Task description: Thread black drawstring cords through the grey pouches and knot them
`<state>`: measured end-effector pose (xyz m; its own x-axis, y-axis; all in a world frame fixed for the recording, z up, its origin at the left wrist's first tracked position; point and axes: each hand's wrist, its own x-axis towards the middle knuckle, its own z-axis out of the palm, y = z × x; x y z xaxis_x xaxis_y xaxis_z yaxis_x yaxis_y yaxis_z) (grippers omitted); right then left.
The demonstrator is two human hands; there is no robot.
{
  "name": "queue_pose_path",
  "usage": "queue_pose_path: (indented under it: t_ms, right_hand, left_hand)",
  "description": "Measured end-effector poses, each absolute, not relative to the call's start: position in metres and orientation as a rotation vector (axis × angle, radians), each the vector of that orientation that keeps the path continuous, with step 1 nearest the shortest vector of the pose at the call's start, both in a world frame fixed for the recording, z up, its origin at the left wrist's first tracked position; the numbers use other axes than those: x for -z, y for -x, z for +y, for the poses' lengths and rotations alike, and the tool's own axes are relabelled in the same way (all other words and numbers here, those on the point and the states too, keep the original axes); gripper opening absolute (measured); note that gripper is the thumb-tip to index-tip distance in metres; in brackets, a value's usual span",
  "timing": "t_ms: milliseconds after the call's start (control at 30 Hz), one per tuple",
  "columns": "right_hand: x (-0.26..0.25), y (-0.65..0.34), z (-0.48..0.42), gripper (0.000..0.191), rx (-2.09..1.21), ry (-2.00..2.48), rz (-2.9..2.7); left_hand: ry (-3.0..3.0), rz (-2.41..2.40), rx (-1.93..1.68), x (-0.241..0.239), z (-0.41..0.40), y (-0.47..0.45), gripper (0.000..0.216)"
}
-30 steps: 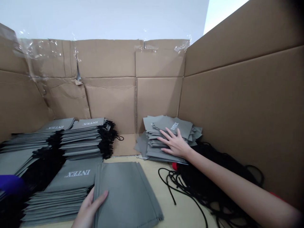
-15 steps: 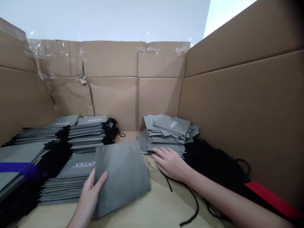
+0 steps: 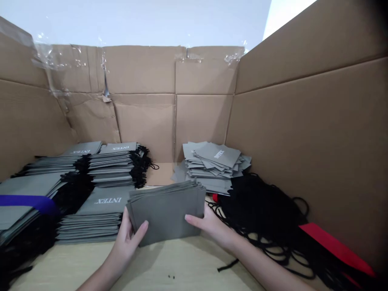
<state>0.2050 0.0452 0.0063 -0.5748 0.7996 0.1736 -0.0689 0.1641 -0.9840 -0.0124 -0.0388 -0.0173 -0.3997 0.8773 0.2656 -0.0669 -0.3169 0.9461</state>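
Note:
A stack of grey fabric pouches (image 3: 169, 214) is held on edge just above the table, its layered top edges facing up. My left hand (image 3: 129, 234) grips its left end, thumb on the near face and fingers behind. At the other end my right hand (image 3: 209, 224) clasps it the same way, its fingers mostly hidden. Left of my left hand lies a neat pile of grey INTEX pouches (image 3: 91, 226). Behind my right hand is a looser heap of grey pouches (image 3: 212, 161), the top one printed INTEX.
Cardboard walls (image 3: 142, 72) enclose the table (image 3: 169, 266) at back and sides. More pouch piles (image 3: 112, 165) with black cords stand at left, one under a blue strap (image 3: 30, 202). A tangle of black cords (image 3: 260, 206) and a red strip (image 3: 336, 246) lie along the right.
My right hand has left the loose heap and come to the stack's right end. The stack has turned from lying tilted, broad face up, to standing on edge between both hands.

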Motion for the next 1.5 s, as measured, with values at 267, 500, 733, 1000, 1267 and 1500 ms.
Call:
queue_pose_path:
  t_ms: [267, 500, 733, 1000, 1267, 1500]
  right_hand:
    - [-0.001, -0.200, 0.052, 0.084, -1.418, 0.694, -1.612]
    - [0.008, -0.207, 0.046, 0.082, -1.330, 0.688, -1.752]
    - [-0.005, -0.217, 0.036, 0.041, -0.604, 0.755, -1.984]
    - [0.013, -0.195, 0.013, 0.047, 0.091, 0.651, -2.759]
    - [-0.010, -0.232, 0.053, 0.027, -0.181, 0.900, -2.591]
    - [-0.009, -0.273, 0.088, 0.011, -0.197, 0.951, -2.742]
  left_hand:
    - [-1.153, 1.271, -1.840, 0.001, -0.031, -0.006, 0.047]
    - [-1.030, 1.204, -1.804, 0.006, -0.032, -0.004, 0.054]
    - [-1.119, 1.212, -1.812, -0.006, -0.031, 0.012, 0.049]
    - [-2.048, 1.352, -1.807, -0.012, -0.042, 0.024, 0.017]
    - [-2.609, 1.454, -0.462, 0.005, -0.035, -0.012, 0.035]
    - [-2.608, 1.420, -0.374, -0.021, -0.023, -0.004, 0.026]
